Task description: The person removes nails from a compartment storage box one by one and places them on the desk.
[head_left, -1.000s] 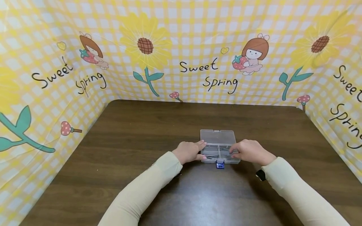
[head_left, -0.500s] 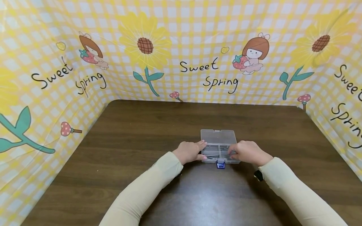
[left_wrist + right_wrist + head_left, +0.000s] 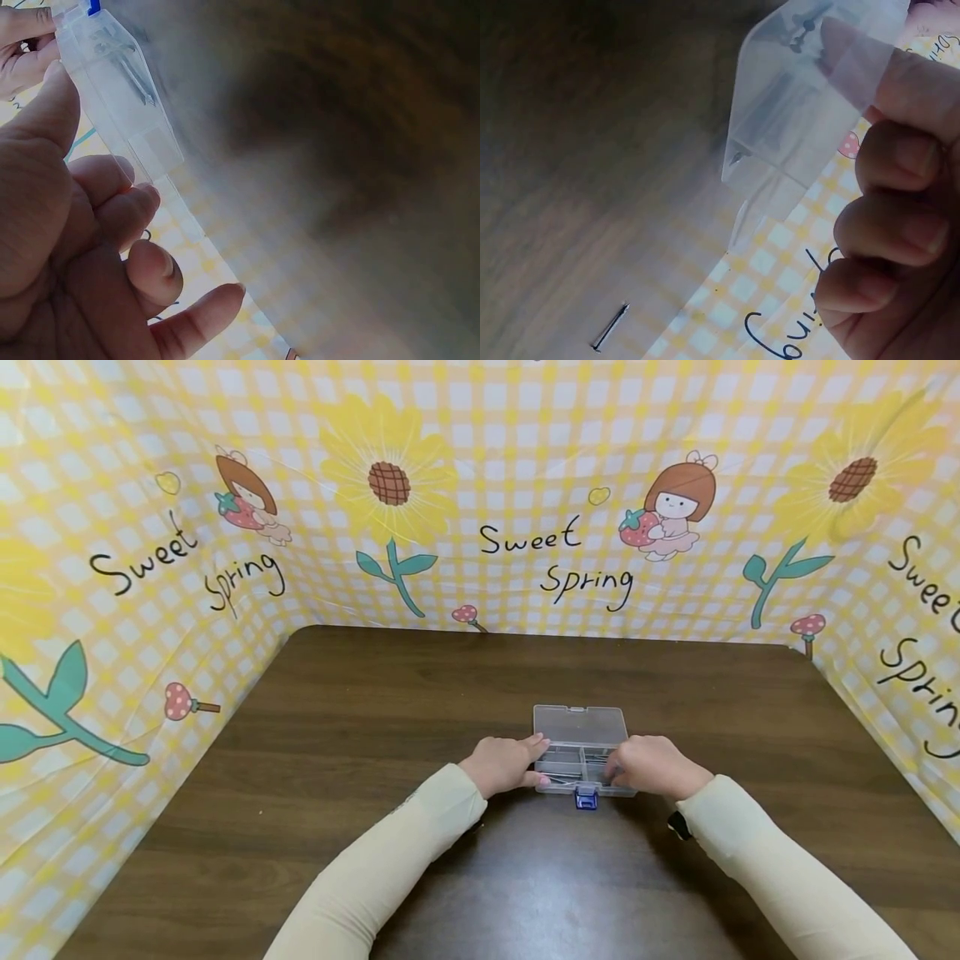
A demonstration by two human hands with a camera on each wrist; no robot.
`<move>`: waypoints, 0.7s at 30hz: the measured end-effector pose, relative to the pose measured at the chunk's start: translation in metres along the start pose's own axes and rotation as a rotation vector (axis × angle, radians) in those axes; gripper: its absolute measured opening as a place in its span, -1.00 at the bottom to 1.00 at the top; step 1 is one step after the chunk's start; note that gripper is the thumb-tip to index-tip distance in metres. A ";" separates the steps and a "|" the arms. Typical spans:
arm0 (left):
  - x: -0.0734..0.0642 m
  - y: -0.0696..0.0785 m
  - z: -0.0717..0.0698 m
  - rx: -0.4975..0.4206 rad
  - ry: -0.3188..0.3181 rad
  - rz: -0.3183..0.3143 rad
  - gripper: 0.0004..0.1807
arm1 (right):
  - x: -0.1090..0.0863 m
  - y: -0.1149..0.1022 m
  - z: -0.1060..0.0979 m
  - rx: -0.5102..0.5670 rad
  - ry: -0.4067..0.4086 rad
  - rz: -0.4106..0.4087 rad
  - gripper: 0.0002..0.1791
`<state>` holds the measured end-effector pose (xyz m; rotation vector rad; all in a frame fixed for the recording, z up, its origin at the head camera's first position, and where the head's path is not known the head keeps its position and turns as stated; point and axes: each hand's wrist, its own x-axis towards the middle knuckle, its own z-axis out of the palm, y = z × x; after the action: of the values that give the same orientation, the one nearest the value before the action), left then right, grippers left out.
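A clear plastic compartment box [image 3: 618,792] lies on the table with its lid [image 3: 579,727] swung back and its blue latch [image 3: 587,799] facing me. Grey nails [image 3: 561,778] lie in its compartments. At the box's left end, my left hand [image 3: 501,763] grips it between thumb and index finger; the other fingers hang loose in the left wrist view. My right hand [image 3: 651,764] reaches down into the right front compartment. One of its fingers [image 3: 847,64] shows through the wall beside several nails [image 3: 804,34], the others curled outside; I cannot tell whether it pinches a nail.
A single nail [image 3: 611,328] lies on the table past the box in the right wrist view. The brown wooden table [image 3: 360,710] is enclosed at the back and sides by a yellow checked cloth [image 3: 517,468].
My right hand has moved slightly left and deeper into the right compartment, its fingertips now more hidden. The left hand keeps its hold at the box's left end.
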<state>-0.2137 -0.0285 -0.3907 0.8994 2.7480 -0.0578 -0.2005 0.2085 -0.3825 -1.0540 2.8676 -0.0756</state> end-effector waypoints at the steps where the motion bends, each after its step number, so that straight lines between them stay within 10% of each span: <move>1: 0.000 0.000 0.000 0.001 -0.001 -0.001 -0.26 | 0.000 0.000 0.000 -0.004 0.000 -0.001 -0.86; 21: 0.000 0.000 -0.001 0.009 -0.003 0.004 -0.26 | 0.005 0.002 0.011 -0.073 0.084 -0.131 -0.70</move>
<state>-0.2136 -0.0282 -0.3897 0.9063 2.7452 -0.0706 -0.2046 0.2064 -0.3939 -1.2821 2.8917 -0.0250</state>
